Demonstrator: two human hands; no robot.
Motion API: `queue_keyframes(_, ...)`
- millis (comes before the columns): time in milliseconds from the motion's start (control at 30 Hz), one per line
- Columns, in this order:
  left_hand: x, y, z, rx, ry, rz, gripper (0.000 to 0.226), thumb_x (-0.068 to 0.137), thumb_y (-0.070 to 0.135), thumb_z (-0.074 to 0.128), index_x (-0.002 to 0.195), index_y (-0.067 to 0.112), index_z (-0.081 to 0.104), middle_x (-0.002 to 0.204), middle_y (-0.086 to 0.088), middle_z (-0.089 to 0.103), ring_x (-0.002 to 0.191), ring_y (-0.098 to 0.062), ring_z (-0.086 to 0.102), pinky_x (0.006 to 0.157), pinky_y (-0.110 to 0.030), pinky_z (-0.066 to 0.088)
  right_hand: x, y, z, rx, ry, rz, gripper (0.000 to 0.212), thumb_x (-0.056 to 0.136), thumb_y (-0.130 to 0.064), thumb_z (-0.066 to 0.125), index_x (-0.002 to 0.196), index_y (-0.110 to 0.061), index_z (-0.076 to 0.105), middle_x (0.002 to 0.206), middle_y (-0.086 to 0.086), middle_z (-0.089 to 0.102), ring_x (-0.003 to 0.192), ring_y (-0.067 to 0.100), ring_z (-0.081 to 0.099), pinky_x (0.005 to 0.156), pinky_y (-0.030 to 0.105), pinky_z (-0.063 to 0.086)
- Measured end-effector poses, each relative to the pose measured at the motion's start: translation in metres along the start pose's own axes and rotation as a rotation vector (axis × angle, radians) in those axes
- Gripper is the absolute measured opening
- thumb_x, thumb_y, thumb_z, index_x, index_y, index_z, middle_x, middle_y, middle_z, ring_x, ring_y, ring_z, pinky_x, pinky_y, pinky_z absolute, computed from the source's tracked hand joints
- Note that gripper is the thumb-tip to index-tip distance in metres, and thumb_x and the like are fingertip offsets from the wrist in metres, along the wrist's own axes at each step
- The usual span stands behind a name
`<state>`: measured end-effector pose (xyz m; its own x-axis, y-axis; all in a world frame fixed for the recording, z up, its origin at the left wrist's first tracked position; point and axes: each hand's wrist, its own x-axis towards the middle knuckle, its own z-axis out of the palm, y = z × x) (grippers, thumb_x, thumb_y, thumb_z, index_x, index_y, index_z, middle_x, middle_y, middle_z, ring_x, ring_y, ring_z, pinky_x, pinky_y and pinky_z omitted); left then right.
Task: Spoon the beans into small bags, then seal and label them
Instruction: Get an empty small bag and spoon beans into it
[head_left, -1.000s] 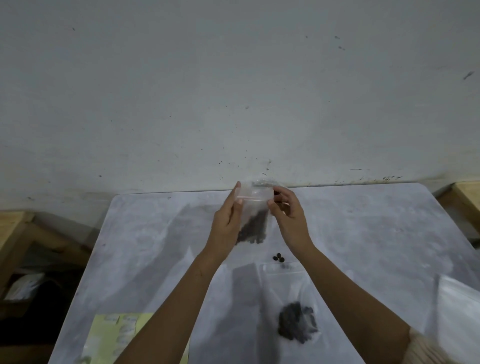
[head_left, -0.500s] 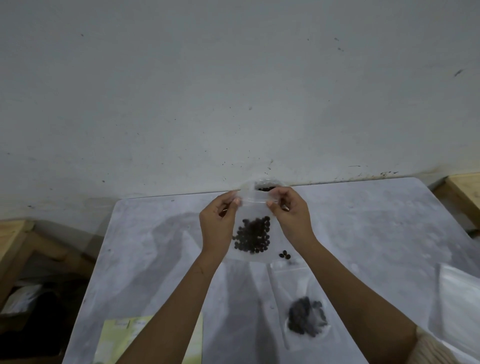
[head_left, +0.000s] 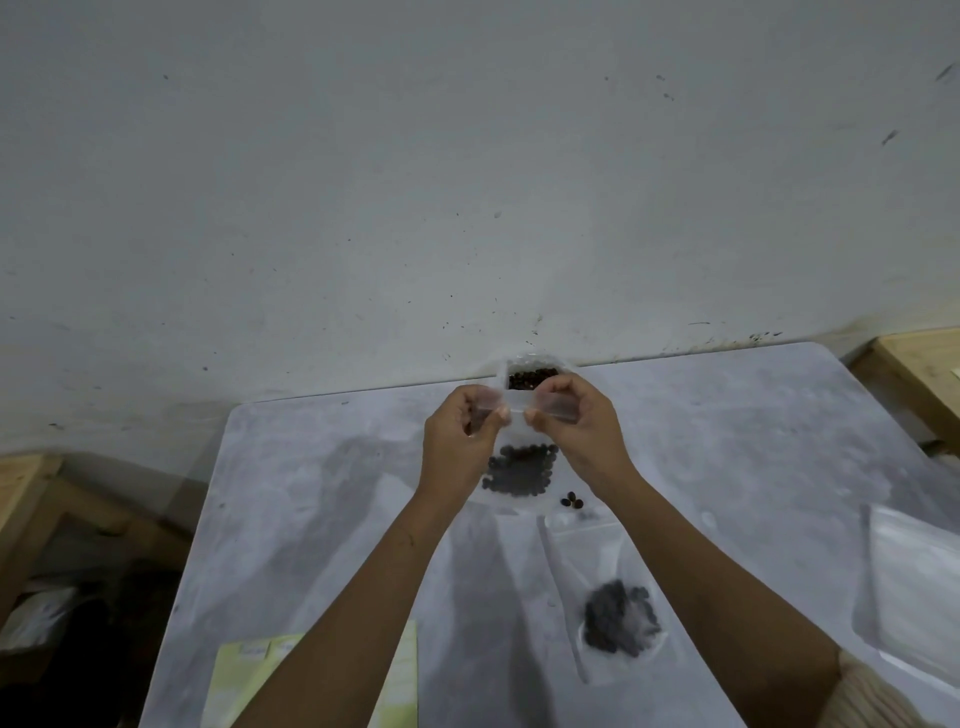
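Head view: my left hand (head_left: 457, 441) and right hand (head_left: 576, 421) pinch the bean bag's (head_left: 517, 467) top strip between thumb and fingertips.

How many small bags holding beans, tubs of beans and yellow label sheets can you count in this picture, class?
Small bags with beans: 2, the held bag and the lying bag
Tubs: 1, the tub of beans
Sheets: 1, the yellow label sheet
Total: 4
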<state>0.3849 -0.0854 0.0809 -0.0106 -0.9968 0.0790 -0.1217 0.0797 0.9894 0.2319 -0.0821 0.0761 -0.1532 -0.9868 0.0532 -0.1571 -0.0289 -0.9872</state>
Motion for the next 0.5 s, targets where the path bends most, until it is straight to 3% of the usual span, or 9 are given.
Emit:
queue_keyframes(167,-0.002,0.008,0.005,0.001,-0.018,0.021,0.022,0.081,0.0,0.069,0.083,0.022,0.063,0.081,0.002,0.069,0.077,-0.012,0.069,0.076,-0.02,0.054,-0.009,-0.004,-0.004,-0.008,0.062,0.044,0.023,0.071,-0.02,0.08,0.09,-0.022,0.068,0.095,-0.007,0.069,0.095,0.018,0.064,0.086,0.046,0.054)
queue_keyframes(333,-0.007,0.007,0.009,-0.028,-0.014,-0.003,0.018,0.078,-0.002,0.071,0.084,0.015,0.067,0.078,0.002,0.07,0.072,-0.011,0.069,0.073,-0.018,0.053,-0.011,-0.011,-0.006,-0.042,0.091,0.054,0.02,0.07,-0.011,0.08,0.079,-0.024,0.067,0.084,-0.011,0.068,0.082,-0.004,0.063,0.081,0.025,0.05)
queue_keyframes(433,-0.006,0.007,0.008,-0.11,-0.025,-0.051,0.017,0.077,-0.001,0.072,0.085,0.014,0.069,0.079,-0.005,0.072,0.074,-0.018,0.071,0.073,-0.022,0.056,-0.013,-0.012,-0.011,-0.028,0.068,0.059,0.022,0.071,-0.012,0.079,0.086,-0.024,0.068,0.089,-0.008,0.069,0.085,0.006,0.065,0.08,0.026,0.053)
queue_keyframes(500,-0.004,0.007,0.006,-0.179,-0.035,-0.091,0.016,0.078,-0.001,0.071,0.087,0.013,0.07,0.08,-0.01,0.072,0.077,-0.022,0.071,0.074,-0.026,0.057,-0.017,-0.012,-0.019,0.085,0.039,0.103,0.027,0.074,-0.008,0.076,0.099,-0.015,0.067,0.089,0.0,0.07,0.077,0.011,0.068,0.074,0.025,0.057)
